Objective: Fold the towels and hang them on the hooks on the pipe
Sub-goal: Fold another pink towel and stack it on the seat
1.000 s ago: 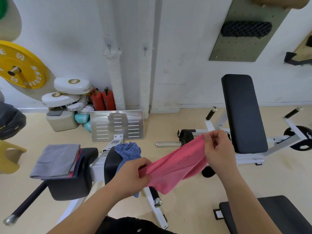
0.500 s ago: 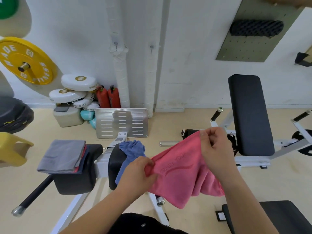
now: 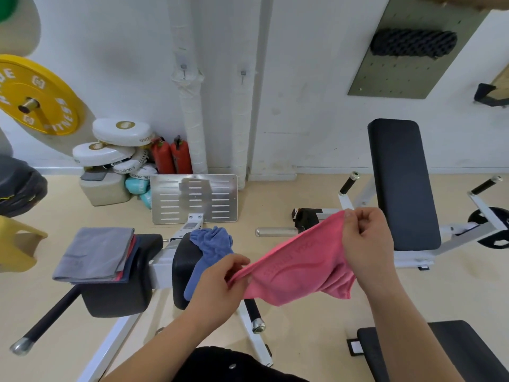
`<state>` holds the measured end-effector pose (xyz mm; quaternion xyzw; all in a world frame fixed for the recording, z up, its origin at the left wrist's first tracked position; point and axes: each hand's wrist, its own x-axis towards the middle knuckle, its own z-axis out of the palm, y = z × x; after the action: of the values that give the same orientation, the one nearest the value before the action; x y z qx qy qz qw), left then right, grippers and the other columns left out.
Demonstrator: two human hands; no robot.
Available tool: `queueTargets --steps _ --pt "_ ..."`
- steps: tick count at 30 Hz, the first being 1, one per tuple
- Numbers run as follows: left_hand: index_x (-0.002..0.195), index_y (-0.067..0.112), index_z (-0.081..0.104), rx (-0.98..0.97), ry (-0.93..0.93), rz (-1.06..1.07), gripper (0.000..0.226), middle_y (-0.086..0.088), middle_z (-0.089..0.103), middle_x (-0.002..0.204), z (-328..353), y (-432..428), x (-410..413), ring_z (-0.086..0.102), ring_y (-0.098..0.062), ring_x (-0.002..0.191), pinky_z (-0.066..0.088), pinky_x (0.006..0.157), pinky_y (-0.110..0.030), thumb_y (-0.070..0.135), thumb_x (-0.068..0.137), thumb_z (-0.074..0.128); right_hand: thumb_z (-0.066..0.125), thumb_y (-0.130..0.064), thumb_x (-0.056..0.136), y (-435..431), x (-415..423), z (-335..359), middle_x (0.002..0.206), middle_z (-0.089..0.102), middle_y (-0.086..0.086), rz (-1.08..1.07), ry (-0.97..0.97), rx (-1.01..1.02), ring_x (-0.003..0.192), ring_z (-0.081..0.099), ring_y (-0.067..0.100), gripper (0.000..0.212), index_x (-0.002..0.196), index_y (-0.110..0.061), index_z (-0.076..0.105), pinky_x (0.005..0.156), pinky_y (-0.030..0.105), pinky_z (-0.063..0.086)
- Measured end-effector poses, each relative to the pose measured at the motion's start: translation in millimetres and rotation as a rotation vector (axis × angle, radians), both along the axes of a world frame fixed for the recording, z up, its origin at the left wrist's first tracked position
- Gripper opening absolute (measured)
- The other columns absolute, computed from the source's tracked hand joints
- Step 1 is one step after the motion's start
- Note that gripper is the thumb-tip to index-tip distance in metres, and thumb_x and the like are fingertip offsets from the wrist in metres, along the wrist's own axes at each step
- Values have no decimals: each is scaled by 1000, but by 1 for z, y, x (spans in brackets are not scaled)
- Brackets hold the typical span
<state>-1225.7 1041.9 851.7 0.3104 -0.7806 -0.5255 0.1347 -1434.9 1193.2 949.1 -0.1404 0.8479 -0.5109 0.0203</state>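
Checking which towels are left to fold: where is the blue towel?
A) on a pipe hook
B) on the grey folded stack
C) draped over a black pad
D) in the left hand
C: the blue towel lies crumpled over the black pad; the left hand pinches the pink towel.

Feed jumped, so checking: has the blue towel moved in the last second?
No. The blue towel still drapes over the same black pad, just below the metal plate; only the camera shifted.
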Motion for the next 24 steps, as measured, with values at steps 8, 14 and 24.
queueTargets --steps 8,14,24 --pt "73 34 64 -253 65 -246 47 22 60 79 9 3 8 58 -1 74 42 68 -9 -12 75 59 55 -24 101 6 -14 -47 80 60 1 -117 -171 78 79 60 23 14 97 -10 57 77 37 48" --pt "118 39 76 -252 30 -192 35 16 62 81 5 7 12 61 -3 86 44 74 -8 14 96 68 52 -27 102 13 -15 -45 79 60 5 -112 -176 100 73 56 21 25 95 -4 59 65 31 41" --pt "105 37 74 -460 -143 -208 25 12 60 77 2 17 9 57 -7 73 50 66 -26 33 90 54 53 -26 104 8 7 -17 84 65 7 -51 -122 51 75 59 13 16 104 -11 58 63 24 41"
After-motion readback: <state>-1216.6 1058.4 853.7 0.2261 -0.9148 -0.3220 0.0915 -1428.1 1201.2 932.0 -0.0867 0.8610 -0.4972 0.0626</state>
